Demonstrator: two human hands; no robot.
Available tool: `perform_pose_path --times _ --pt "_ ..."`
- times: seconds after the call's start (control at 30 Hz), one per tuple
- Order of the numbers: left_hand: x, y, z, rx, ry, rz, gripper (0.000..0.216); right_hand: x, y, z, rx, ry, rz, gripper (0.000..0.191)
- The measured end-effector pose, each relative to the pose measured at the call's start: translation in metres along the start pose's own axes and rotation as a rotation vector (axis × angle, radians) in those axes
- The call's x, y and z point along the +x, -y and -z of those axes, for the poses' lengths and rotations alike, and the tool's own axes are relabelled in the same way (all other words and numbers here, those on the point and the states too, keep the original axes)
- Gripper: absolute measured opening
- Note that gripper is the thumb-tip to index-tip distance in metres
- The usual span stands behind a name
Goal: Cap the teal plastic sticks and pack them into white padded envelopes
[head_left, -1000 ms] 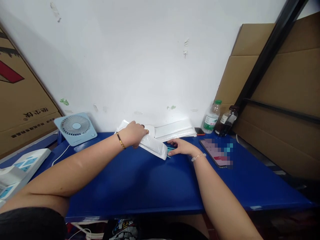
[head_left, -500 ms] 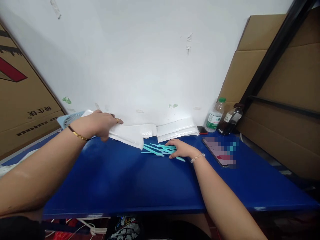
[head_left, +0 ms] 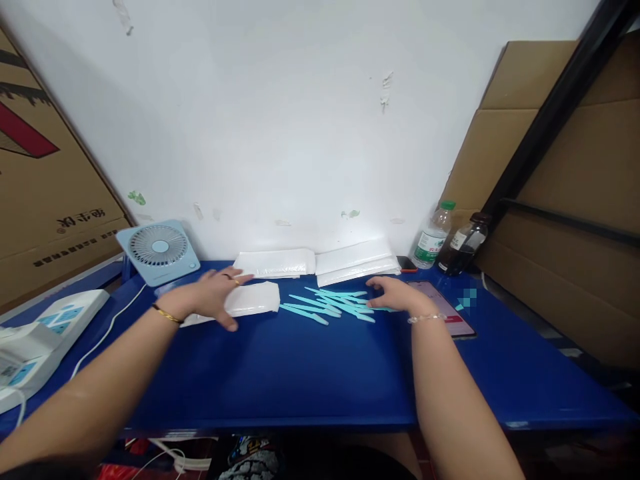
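Note:
Several thin teal plastic sticks (head_left: 330, 304) lie scattered on the blue table (head_left: 310, 373) near its middle. My left hand (head_left: 215, 296) rests flat, fingers spread, on a white padded bag (head_left: 250, 299) lying left of the sticks. My right hand (head_left: 400, 297) hovers with loosely spread fingers over the right end of the sticks, touching or nearly touching them, and grips nothing. Two stacks of white padded bags (head_left: 350, 260) lie against the wall behind.
A small blue fan (head_left: 157, 248) stands at the back left, a white device (head_left: 40, 333) with a cable at the far left. A phone (head_left: 450, 313) lies right of my right hand. Two bottles (head_left: 447, 237) stand at the back right, beside cardboard boxes.
My left hand pulled the white bag leftward off the teal sticks, which spilled out, and laid it flat on the table. My right hand shifted a little to the right.

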State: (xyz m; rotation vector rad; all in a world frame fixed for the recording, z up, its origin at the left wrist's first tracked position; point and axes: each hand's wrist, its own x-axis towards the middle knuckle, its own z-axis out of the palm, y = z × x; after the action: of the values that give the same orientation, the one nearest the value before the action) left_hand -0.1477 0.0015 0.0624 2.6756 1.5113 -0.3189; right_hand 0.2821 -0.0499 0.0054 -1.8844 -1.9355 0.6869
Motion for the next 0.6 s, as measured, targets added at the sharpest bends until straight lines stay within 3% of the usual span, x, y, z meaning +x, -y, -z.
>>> perform_pose_path --times 0.17,0.33,0.5,0.6 --pt "0.049 -0.084 -0.032 -0.228 -0.162 -0.407 0.071 -0.007 0.001 0.001 -0.207 0.083 -0.133 0.087" --pt "0.089 -0.126 -0.056 -0.282 -0.123 -0.491 0.061 -0.001 0.007 -0.009 -0.170 0.110 -0.077 0.081" --pt "0.070 -0.145 -0.067 -0.354 -0.096 -0.450 0.071 0.005 0.018 -0.017 0.009 0.155 0.126 0.076" --pt "0.053 -0.149 -0.064 -0.363 -0.111 -0.434 0.074 -0.003 0.013 -0.007 -0.010 0.108 0.125 0.071"
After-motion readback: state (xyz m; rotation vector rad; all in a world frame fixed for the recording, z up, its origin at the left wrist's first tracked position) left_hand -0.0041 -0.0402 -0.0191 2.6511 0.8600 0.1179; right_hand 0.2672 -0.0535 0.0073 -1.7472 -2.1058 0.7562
